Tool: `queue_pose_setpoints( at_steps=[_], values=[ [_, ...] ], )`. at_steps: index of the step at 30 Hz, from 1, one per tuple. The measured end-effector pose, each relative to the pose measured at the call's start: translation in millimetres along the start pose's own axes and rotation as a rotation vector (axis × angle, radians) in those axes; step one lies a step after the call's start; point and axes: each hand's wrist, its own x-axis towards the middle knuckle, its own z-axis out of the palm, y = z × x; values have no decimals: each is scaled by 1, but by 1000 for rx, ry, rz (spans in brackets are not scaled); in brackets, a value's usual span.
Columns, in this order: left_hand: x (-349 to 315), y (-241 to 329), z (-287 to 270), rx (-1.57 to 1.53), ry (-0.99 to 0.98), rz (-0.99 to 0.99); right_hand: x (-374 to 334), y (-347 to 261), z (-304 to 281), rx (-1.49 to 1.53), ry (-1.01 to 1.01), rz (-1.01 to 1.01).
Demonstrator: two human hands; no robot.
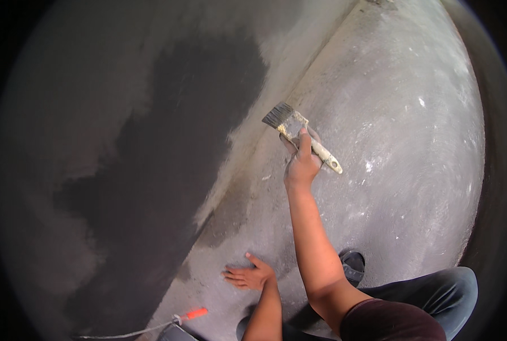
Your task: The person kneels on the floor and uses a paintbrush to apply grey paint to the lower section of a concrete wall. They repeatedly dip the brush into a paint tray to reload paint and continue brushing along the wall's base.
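Observation:
My right hand [303, 162] grips a wide flat paintbrush [292, 126] by its pale, paint-stained handle, with the thumb along the ferrule. The dark bristles point up and left toward the wall and stand apart from it as far as I can tell. Lower down, my left hand [252, 276] is open, its fingers spread above or on the grey floor; whether the palm touches is unclear. A large dark patch [179, 125] with ragged edges covers part of the grey wall [117, 74] on the left.
A tool with an orange handle [196, 313] and a metal rod rests at the rim of a dark container [176, 332], lower left. Pale specks dot the concrete floor [401, 148]. My sandalled foot [353, 266] and bent knee [460, 290] are at the lower right.

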Motion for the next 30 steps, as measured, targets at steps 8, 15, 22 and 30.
queue_pose_setpoints(
  at_steps=[8, 15, 22, 30],
  values=[
    [0, 4, 0, 68, 19, -12, 113, -41, 55, -68, -47, -67],
    [-1, 3, 2, 84, 37, -4, 123, -63, 97, -266, -54, -52],
    [5, -4, 10, 128, 125, 9, 96, -176, 212, -53, -360, -458],
    [5, -2, 11, 160, 186, 16, 107, -51, 118, 63, -264, 11]
  ],
)
